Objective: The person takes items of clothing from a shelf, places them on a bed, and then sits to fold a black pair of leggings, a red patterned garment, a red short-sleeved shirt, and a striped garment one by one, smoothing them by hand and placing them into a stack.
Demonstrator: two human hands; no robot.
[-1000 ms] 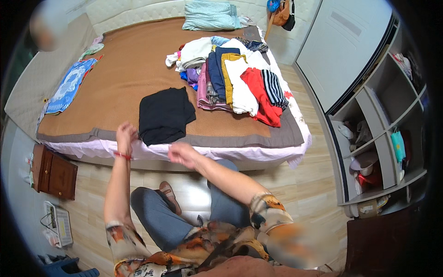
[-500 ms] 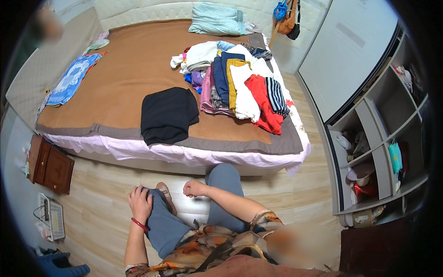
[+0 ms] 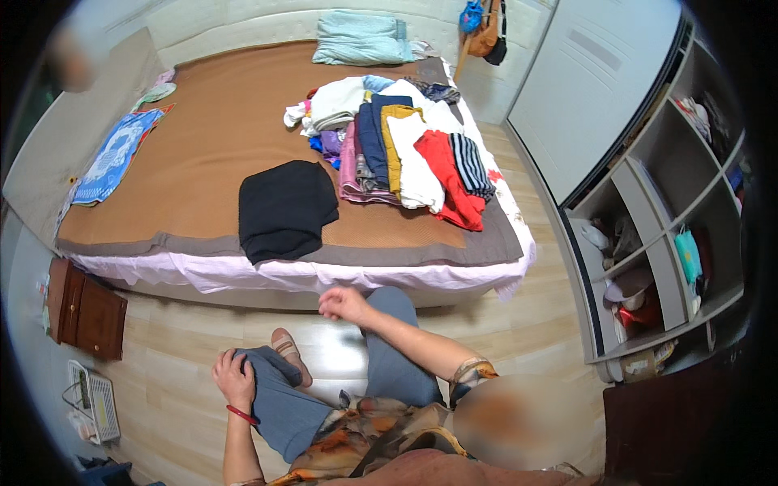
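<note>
A: What lies around the black cloth (image 3: 286,211)?

B: It rests folded on the brown mat (image 3: 203,138), near the bed's front edge. The pile (image 3: 415,158) of clothes sits just to its right and farther back. The pillow (image 3: 362,39) is at the far end, the blue towel (image 3: 119,155) along the left side.

A: And off the bed?

B: The cabinet (image 3: 85,312) and white basket (image 3: 103,401) stand at the left, the door (image 3: 571,81) and shelves (image 3: 652,271) at the right. A brown bag (image 3: 484,36) hangs beyond the far right corner.

A: What stands between the hands and the cloth?

B: The front edge, draped with the pale sheet (image 3: 203,271).

A: How are the hands held?

B: The left hand (image 3: 233,375) lies palm down on the left knee, fingers loosely spread, a red bracelet (image 3: 242,415) at its wrist. The right forearm slants across the right thigh; the right hand (image 3: 342,304) is just beside that knee, fingers half curled. The palm is hidden, so how far it closes cannot be told.
</note>
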